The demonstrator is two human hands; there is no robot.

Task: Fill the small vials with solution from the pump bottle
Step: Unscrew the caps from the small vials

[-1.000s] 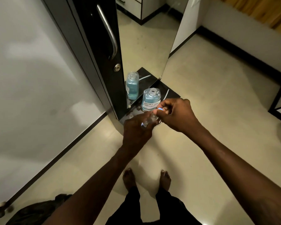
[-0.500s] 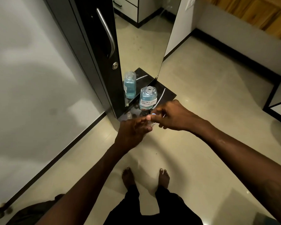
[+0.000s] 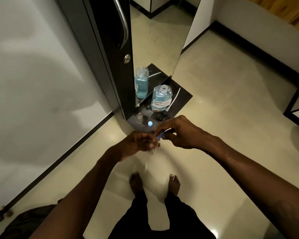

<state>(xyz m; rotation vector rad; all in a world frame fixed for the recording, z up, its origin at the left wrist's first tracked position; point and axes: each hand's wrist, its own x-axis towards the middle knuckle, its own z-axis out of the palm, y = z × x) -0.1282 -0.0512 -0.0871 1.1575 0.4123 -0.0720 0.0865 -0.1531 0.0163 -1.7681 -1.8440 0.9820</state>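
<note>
your l hand (image 3: 138, 144) grips a small vial (image 3: 154, 147). your r hand (image 3: 181, 133) pinches its blue cap (image 3: 160, 134). the pump bottle (image 3: 160, 99) sits at 12 o'clock from them, top off. i think the vial's light n slippy, so hold its sides.

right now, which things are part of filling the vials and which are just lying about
In the job: solution bottle, removed pump head, capped vial, uncapped vial, held vial in left hand, blue cap pinched by right hand.
Just there: door handle, lock, mirror, dark bundle on floor.
</note>
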